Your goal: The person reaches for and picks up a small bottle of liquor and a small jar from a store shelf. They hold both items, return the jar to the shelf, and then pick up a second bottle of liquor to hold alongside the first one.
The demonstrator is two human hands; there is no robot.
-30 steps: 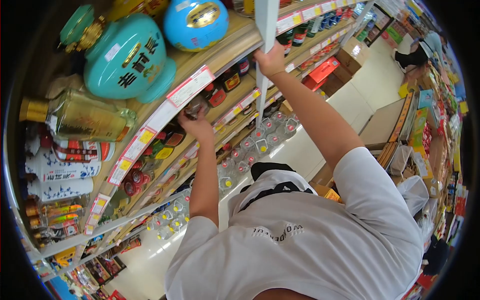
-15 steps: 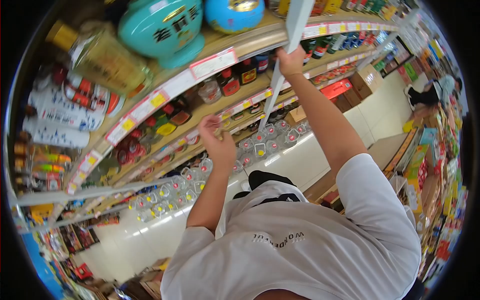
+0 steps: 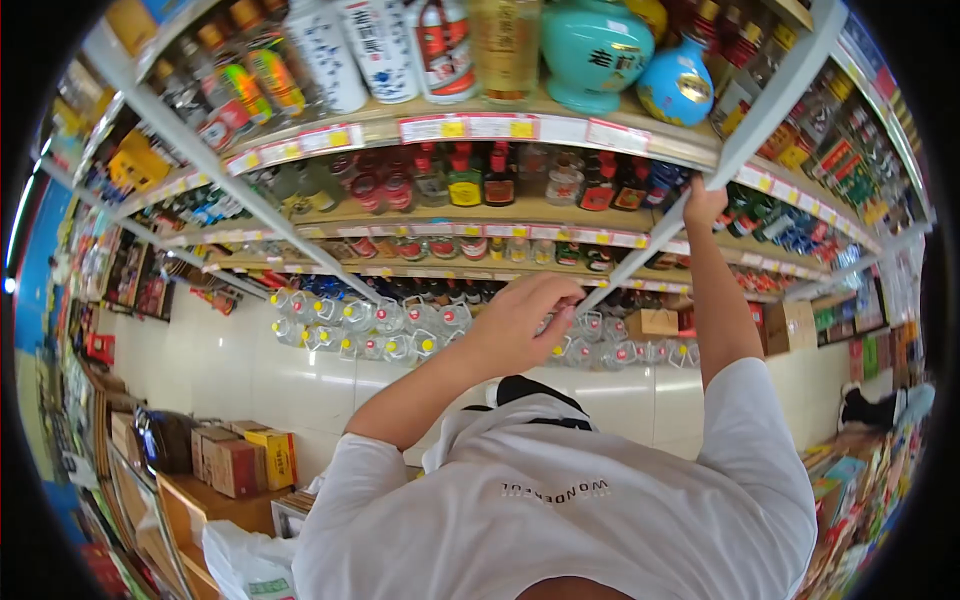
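Right hand (image 3: 703, 203), upper right of centre, is clamped around the slanted white metal shelf upright (image 3: 760, 120), fingers wrapped behind it and out of sight. Left hand (image 3: 525, 320) floats mid-frame, fingers loosely curled, nothing visible in it, though the palm faces away so I cannot tell for certain. It hangs in front of the clear plastic jugs with red and yellow caps (image 3: 385, 330) on the lowest shelf, partly blocking them. Above, the wooden shelf edge with red-and-yellow price tags (image 3: 480, 128) carries a turquoise ceramic jar (image 3: 592, 45), its top cut off by the frame. Bottle labels on the middle shelves are too small to read. The white T-shirt (image 3: 570, 500) fills the bottom.
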